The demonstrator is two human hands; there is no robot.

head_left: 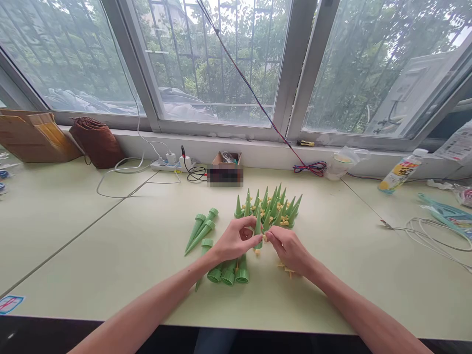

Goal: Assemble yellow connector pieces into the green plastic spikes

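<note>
The spike [258,225] is between the hands, near-upright, tip up. Left hand [236,239] pinches it between thumb and fingers — the nearer hand. Right hand [289,246], just right of its lower part, pinches a yellow piece [265,238] — mostly hidden; contact with the spike cannot be confirmed. Other spikes [273,206] stand just beyond on the table [147,255].

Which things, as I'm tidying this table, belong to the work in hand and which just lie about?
Likely work:
green spike in left hand
standing spikes
lying spikes
yellow pieces

Seemingly lying about:
bottle
brown bag
large cardboard box
coiled wires
</note>
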